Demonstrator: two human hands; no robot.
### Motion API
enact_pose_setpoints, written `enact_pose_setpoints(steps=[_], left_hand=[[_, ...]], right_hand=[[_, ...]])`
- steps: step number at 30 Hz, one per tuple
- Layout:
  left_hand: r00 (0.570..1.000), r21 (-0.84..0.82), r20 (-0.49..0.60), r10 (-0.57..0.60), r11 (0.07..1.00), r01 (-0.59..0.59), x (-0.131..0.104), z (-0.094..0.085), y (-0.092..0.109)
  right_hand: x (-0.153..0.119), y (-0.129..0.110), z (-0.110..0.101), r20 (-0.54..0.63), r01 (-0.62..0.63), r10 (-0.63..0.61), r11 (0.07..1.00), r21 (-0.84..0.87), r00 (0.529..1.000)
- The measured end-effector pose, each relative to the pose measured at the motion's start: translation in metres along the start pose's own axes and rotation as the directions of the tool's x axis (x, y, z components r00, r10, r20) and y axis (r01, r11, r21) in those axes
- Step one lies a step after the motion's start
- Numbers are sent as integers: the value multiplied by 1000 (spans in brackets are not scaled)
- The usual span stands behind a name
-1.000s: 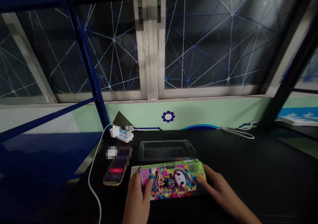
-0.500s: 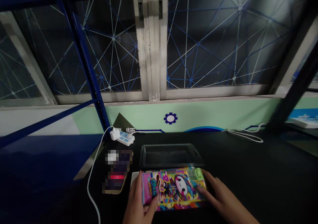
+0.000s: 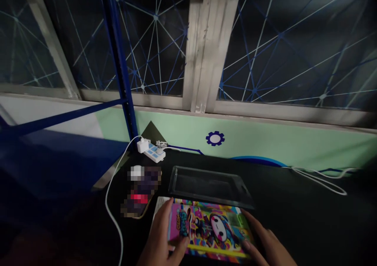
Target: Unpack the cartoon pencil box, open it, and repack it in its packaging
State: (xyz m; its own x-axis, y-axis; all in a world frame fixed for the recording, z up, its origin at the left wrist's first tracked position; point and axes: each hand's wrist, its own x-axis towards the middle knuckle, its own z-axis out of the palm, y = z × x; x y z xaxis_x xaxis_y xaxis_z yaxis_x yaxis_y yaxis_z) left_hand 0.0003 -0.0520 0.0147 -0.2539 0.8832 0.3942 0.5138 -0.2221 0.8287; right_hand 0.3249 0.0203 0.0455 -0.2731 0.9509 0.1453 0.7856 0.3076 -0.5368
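Observation:
A flat, brightly printed pencil case (image 3: 210,226) with a white-faced cartoon figure lies between my two hands near the front of the black table. My left hand (image 3: 165,232) grips its left end, thumb on the top face and fingers along the far side. At the right end, my right hand (image 3: 265,240) holds it with the thumb over the front corner. A white sheet or card (image 3: 161,204) peeks out past the left end, partly hidden. Just behind the case lies a clear plastic tray (image 3: 173,181).
A blurred-out phone (image 3: 147,187) lies to the left. Behind it sits a white power strip (image 3: 156,153) with a plug, whose white cable (image 3: 108,203) runs down the table's left side. Another white cable (image 3: 321,181) lies at the back right. A blue metal post (image 3: 126,101) rises at the left.
The view has turned and tilted slightly, shifting the scene in the picture. Both hands keep their hold on the pencil case, which appears slightly lower and more slanted.

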Motion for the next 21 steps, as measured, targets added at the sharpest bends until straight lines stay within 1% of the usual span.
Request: enact_pose_setpoints(steps=[2, 4, 5, 7, 9, 12, 15, 18, 21], left_hand=[[1000, 21, 12, 17, 1000, -18, 2, -5, 5], [999, 9, 39, -16, 1000, 16, 7, -10, 14], [996, -1, 62, -63, 998, 63, 11, -12, 19], [980, -23, 65, -188, 982, 190, 21, -14, 29], [942, -8, 74, -328, 944, 329, 32, -15, 39], [904, -10, 21, -426, 904, 426, 46, -11, 48], [866, 10, -56, -498, 867, 499, 56, -5, 56], [823, 48, -109, -557, 824, 564, 64, 1, 65], [797, 97, -129, -590, 793, 602, 70, 5, 71]], right_hand=[[1, 5, 2, 26, 17, -16, 1000, -7, 1000], [2, 7, 2, 23, 36, -36, 999, -8, 999], [2, 6, 2, 18, 46, -46, 999, -7, 999], [4, 3, 0, 15, 61, -61, 998, -5, 998], [5, 0, -1, 15, 77, -76, 997, -11, 997], [7, -3, -1, 1, 104, -104, 994, -45, 995], [9, -3, 2, -14, 179, -181, 978, -105, 983], [14, -3, 2, 9, 272, -273, 952, -141, 962], [18, -2, 1, 31, 303, -302, 943, -136, 953]])
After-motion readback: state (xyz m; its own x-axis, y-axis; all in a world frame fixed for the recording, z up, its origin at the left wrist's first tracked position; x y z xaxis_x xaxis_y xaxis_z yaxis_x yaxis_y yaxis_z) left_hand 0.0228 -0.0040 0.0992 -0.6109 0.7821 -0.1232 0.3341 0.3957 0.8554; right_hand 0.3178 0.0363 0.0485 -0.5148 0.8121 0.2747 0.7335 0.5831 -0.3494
